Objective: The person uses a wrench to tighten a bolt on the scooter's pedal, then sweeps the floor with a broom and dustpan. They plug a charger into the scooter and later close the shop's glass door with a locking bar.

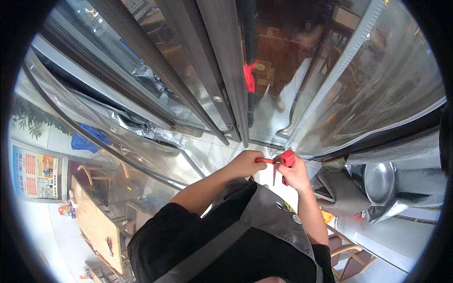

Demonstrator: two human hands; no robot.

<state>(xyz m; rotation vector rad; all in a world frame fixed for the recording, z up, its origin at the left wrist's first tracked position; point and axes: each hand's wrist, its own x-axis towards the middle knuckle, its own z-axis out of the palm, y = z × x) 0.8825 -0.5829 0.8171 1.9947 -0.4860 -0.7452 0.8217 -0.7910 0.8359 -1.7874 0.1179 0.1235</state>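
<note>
In front of my chest, both hands are on a red lock (287, 158) with a thick body and a thinner curved band. My right hand (297, 175) is closed around the thick body, whose rounded end shows a dark spot. More of the red shows below that hand's fingers. My left hand (248, 164) pinches the thin band on the other side. A short thin strip hangs between the hands. Just beyond them stand glass doors with tall dark-grey upright frames (222, 70).
Clear plastic curtains (373, 94) edged in white hang at right, others at left. A round metal pan (379, 183) lies on grey covering at right. A wooden table (96, 221) with chairs stands at left. A red item (249, 78) shows at the glass.
</note>
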